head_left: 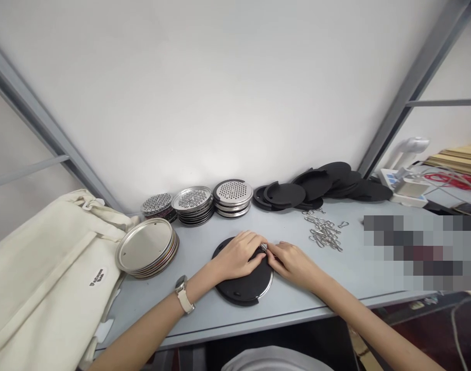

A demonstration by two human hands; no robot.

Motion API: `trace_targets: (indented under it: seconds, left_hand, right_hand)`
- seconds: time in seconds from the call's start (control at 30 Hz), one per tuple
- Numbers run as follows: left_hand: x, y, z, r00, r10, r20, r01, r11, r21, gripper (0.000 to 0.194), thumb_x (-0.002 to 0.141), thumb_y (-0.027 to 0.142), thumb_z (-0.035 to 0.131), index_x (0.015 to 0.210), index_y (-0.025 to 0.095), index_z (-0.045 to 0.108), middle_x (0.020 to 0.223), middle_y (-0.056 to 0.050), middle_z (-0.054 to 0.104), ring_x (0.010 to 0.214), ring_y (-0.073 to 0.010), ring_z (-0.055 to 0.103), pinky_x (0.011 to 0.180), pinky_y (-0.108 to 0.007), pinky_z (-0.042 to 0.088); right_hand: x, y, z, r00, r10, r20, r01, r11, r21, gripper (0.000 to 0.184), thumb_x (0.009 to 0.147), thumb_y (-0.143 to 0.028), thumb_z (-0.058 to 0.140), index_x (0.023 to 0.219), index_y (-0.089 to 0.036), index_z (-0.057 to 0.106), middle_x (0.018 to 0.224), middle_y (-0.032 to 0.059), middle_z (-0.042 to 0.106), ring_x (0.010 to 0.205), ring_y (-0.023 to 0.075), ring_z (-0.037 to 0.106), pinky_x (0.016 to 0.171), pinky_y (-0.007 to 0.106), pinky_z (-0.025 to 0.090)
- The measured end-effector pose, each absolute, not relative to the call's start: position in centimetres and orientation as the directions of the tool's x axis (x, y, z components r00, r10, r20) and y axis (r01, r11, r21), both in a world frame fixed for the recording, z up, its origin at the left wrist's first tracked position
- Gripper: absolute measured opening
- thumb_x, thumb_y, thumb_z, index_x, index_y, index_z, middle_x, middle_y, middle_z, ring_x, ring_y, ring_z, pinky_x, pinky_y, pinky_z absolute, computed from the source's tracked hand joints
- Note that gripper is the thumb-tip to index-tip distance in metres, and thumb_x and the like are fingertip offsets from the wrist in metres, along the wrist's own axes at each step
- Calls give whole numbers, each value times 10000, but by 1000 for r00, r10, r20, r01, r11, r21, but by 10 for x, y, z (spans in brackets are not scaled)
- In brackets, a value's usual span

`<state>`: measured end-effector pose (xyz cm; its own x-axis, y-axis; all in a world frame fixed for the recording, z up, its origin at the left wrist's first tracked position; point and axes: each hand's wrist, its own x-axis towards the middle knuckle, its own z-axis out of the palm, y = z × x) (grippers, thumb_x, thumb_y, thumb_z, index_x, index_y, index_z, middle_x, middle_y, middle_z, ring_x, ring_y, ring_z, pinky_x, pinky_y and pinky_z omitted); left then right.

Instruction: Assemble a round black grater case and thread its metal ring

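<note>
A black round disc point(241, 292) with a silver metal edge showing at its right lies flat on the table before me. My left hand point(241, 256) rests over the disc, with thumb and fingers closed around a small metal clip point(263, 247) at its upper right rim. From the right, my right hand point(291, 262) pinches the same clip with its fingertips. The clip is mostly covered by fingers, so its exact shape is hard to make out. Further right lies a loose pile of silver spring clips point(325, 232).
Round metal plates point(146, 246) are stacked at left beside a cream bag point(57, 278). Behind stand stacks of grater discs point(192, 201) and perforated discs point(233, 193). Black round covers point(285, 194) lie heaped along the wall. A white device point(411, 185) and cables sit at right.
</note>
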<state>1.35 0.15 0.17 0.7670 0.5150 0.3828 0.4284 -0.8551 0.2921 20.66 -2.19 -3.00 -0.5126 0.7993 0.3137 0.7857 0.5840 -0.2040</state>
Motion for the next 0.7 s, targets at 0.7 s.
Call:
trace_targets:
  seconds: [0.7]
  left_hand:
    - [15,0,4,768,526,365,460,-850,255,170,898,230,464,1053,162,481,1000,-80,561,965,-218,530,884,-369,434]
  right_hand:
    - [209,-23,-31,-528,795,298,770,596,-226,280,954,-238,283,916,-148,545,688,53,591,614,171,533,588,279,332]
